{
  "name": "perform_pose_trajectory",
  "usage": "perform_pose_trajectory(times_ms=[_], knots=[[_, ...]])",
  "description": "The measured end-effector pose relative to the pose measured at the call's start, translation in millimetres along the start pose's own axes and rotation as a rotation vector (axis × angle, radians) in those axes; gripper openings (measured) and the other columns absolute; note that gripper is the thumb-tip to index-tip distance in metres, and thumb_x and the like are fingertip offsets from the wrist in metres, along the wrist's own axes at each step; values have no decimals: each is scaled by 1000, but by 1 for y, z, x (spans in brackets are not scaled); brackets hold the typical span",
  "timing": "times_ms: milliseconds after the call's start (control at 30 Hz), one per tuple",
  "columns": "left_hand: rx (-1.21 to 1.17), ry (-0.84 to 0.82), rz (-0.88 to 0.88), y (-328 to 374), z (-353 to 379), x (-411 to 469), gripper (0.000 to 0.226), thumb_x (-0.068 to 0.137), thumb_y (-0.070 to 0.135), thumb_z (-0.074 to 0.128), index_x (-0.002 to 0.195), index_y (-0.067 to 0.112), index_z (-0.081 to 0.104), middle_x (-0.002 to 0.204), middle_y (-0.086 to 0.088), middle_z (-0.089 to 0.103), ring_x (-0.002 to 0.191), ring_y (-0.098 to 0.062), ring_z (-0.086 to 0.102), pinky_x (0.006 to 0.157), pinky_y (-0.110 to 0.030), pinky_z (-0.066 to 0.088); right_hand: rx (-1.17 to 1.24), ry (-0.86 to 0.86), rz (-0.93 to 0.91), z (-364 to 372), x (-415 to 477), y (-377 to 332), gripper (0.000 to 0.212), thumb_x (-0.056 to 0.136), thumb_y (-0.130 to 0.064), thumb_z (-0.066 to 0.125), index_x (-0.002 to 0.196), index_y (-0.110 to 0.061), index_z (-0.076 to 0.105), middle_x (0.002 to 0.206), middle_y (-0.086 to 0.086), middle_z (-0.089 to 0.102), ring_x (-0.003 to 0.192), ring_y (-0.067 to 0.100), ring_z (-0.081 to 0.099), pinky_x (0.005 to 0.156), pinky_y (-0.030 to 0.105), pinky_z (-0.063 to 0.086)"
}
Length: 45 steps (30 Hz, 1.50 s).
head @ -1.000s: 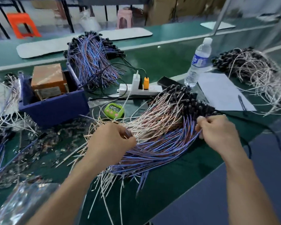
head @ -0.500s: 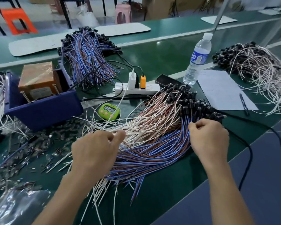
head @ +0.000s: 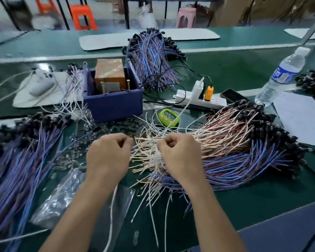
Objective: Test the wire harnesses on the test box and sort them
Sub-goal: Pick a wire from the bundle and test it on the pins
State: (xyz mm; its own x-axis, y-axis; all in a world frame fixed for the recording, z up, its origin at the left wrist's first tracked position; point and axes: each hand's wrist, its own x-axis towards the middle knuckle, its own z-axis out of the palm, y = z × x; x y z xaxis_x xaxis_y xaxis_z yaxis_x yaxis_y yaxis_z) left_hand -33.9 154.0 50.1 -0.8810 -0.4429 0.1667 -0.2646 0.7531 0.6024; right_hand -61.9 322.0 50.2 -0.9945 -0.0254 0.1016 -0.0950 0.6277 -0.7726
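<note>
The left hand [head: 108, 157] and right hand [head: 178, 155] are curled over the white ends of the wire harnesses [head: 235, 142], piled near the blue test box [head: 113, 106]. Whether a wire is pinched cannot be told. Only one should be pulled out, slowly.

We log two bare grips: left grip [head: 107, 157], right grip [head: 180, 157]. Both the left forearm [head: 76, 211] and right forearm [head: 213, 211] run uncovered to the frame edge; knuckles show plainly.

Green workbench [head: 244, 73], orange stool [head: 82, 17], pink stool [head: 186, 17] behind.
</note>
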Motion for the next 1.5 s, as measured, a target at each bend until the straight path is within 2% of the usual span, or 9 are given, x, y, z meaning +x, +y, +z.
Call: perform_pose_trajectory(times_ms=[67,233,400,567,700,867,1200,1367,1500], knots=[[-36,36,-15,-15,-13,0,15,95,29,68,88,28,81,78,7,75,73,-17,58,70,-29,40,1,-53,-37,19,1,-17,30,88,-33,67,63,-17,67,53,-6,62,50,11,58,49,29,46],[-47,73,-162,-58,-43,1,39,99,37,59,66,20,68,60,2,65,67,-29,60,61,-37,38,51,-183,-153,70,-3,-65,24,82,-31,67,61,-20,66,55,-13,63,54,6,58,49,18,40],[-52,186,-292,-103,-77,3,21,99,20,63,108,29,81,92,0,80,85,-25,71,82,-35,55,18,-373,-202,123,-4,-108,13,81,-29,65,71,-25,72,61,-18,67,62,0,62,51,11,43],[-35,286,-362,-141,-95,2,26,92,15,72,112,29,79,107,2,79,94,-25,73,88,-36,57,-21,-502,-218,166,5,-135,24,86,-17,65,105,-25,77,90,-13,74,81,6,67,76,21,51],[-44,287,-345,-159,-97,5,26,87,15,78,108,30,80,113,7,75,90,-17,70,90,-33,56,-116,-527,-178,192,23,-143,36,90,-10,63,120,-27,71,99,-11,67,71,-2,62,54,12,46],[-7,223,-318,-169,-92,6,23,81,20,84,103,27,82,101,9,73,104,-12,64,95,-23,46,-481,-677,-234,206,34,-152,31,80,3,63,88,-25,72,90,0,74,84,21,69,79,36,61],[-182,132,-259,-154,-90,13,37,86,31,81,121,40,74,106,26,72,99,7,64,93,-12,49,-346,-444,-393,160,28,-150,20,88,-19,65,82,-37,68,73,-21,63,72,7,61,72,33,53],[-360,-21,-280,-158,-93,17,20,85,30,82,87,50,80,81,32,73,75,7,69,63,-9,53,-175,-373,-369,123,31,-140,22,86,-25,75,79,-46,70,72,-35,64,69,-5,61,56,24,48],[-465,-282,-290,-160,-96,19,34,81,23,85,82,56,77,81,23,77,75,5,71,73,-16,54,-67,-222,-352,101,37,-130,22,84,-24,80,74,-42,72,68,-31,67,67,-6,64,56,19,47]])
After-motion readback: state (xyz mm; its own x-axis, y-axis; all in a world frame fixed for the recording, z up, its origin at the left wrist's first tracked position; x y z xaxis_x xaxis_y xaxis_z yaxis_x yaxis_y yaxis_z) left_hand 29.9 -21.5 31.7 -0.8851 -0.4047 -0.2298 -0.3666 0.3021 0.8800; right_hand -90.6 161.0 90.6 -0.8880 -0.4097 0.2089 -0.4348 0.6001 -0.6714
